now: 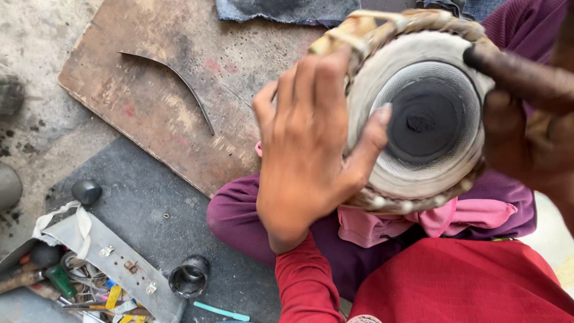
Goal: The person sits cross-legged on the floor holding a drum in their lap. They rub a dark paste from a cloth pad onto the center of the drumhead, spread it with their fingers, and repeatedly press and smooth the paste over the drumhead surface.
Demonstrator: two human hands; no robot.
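- At the far left, an open metal toolbox [113, 254] sits on the floor, its tray crowded with small tools, among them one with a green handle [58, 280].
- Just above the box a dark round ball [86, 191] rests on the grey mat [149, 203], and to the box's right a small black cup [189, 276] stands upright with a pale blue stick [221, 311] lying near it.
- Further up, a worn wooden board [155, 90] lies flat on the floor, and a thin curved metal blade [179, 81] lies on it, well apart from your hands.
- Your left hand [311, 149] comes next: its grip is clenched on the drum [418, 113], fingers curled over the strapped rim and the thumb [373, 134] pressed onto the pale skin beside the black centre patch [427, 116].
- The drum rests tilted in your lap, its head facing up at you, on a pink cloth [442, 218] spread over your purple trouser legs [239, 215].
- Your right hand [526, 125] is at the drum's right edge, one dark-stained finger [496, 66] laid over the rim; it is partly cut off by the frame, so I cannot tell whether its grip is closed or released.
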